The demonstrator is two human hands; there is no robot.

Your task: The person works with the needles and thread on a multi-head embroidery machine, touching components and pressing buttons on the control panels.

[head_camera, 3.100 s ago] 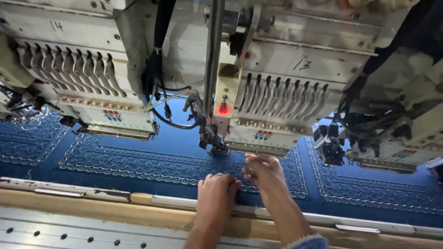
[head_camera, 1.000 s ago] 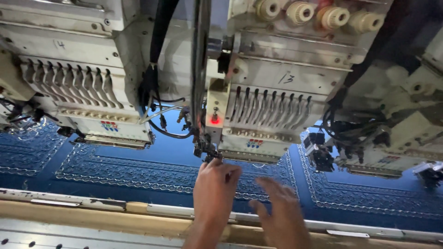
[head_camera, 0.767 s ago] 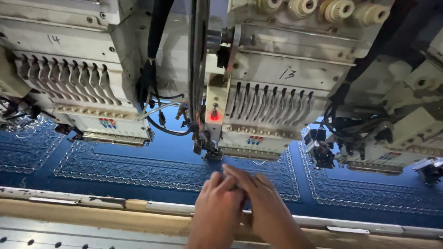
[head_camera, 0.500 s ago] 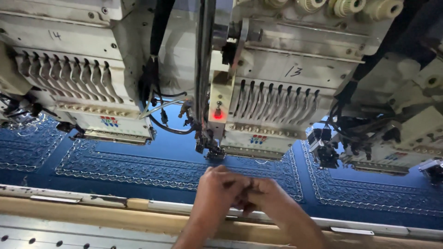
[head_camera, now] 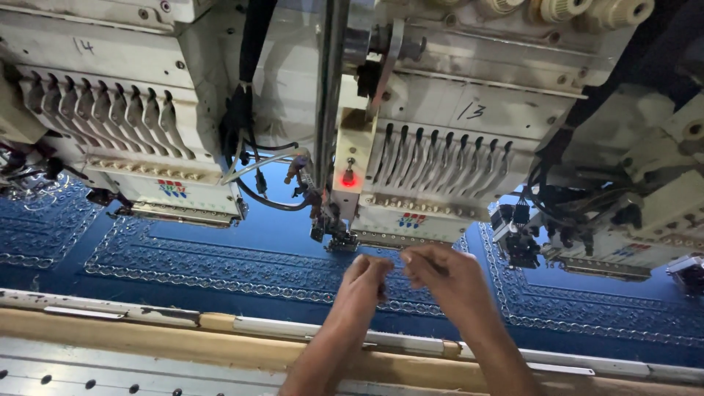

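Observation:
My left hand (head_camera: 364,282) and my right hand (head_camera: 446,275) are side by side above the blue embroidered fabric (head_camera: 220,253), just below the middle embroidery head (head_camera: 433,176). Both hands have their fingertips pinched together, a few centimetres apart. Whether a thin thread runs between them is too small to tell. The head's needle and presser foot (head_camera: 336,236) hang just above and to the left of my left hand. A red lamp (head_camera: 349,178) glows on the head's front.
A second embroidery head (head_camera: 125,132) stands to the left and a third (head_camera: 623,220) to the right, with black cables (head_camera: 249,110) hanging between them. A white and tan frame rail (head_camera: 147,323) runs along the near edge of the fabric.
My hands were pressed together on the fabric half a second ago. Now they have risen slightly toward the needle and drawn a little apart, fingers pinched.

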